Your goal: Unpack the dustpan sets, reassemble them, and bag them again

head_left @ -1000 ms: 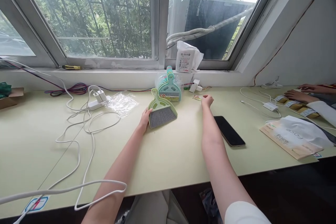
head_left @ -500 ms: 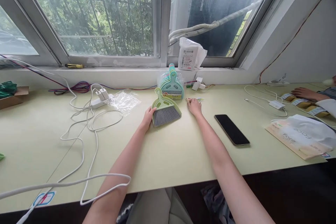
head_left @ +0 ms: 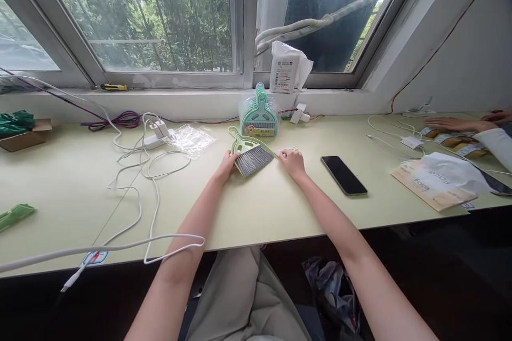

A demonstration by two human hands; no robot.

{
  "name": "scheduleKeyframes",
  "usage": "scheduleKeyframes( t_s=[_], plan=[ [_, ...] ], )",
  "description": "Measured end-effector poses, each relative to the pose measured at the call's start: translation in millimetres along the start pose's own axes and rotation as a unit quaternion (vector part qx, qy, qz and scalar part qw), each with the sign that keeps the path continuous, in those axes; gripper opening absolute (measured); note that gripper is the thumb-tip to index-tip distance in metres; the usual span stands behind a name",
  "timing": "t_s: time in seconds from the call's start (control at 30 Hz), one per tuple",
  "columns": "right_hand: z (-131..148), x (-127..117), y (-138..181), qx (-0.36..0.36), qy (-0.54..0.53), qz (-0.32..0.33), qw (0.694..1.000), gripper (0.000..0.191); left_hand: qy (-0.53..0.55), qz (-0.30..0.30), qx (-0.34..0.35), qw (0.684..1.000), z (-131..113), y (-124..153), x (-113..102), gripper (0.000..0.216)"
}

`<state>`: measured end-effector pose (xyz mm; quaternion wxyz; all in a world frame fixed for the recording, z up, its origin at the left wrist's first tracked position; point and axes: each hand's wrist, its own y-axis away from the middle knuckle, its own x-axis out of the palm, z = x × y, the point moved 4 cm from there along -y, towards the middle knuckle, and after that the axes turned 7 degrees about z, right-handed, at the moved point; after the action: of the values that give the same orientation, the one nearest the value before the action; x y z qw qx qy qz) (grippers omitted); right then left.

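Two bare hands work at a pale, matte surface [head_left: 260,208]: the left hand [head_left: 226,164] grips the bristle edge of a small green plastic brush [head_left: 252,155] with fanned grey bristles, lying flat mid-surface; the right hand [head_left: 292,161], fingers narrow, rests on a thin paper tag [head_left: 288,150], grip unclear. A glossy black phone [head_left: 343,175] lies near.
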<state>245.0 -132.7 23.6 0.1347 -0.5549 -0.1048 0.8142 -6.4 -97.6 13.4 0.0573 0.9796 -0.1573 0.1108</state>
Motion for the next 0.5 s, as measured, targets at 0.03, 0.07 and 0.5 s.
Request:
scheduleKeyframes(
  t_s=[0.03,0.07,0.5],
  plan=[
    [-2,-1,-1,0.010,-0.013,0.002,1.000,0.029,0.004,0.001,-0.002,1.000,0,0,0,0.034],
    [-4,-2,-2,0.022,-0.029,0.001,0.999,0.027,0.007,0.003,-0.005,1.000,0,0,0,0.033],
    [75,-20,27,-0.238,-0.151,-0.052,0.958,0.026,0.127,0.050,-0.005,0.991,11,5,36,0.034]
  ],
)
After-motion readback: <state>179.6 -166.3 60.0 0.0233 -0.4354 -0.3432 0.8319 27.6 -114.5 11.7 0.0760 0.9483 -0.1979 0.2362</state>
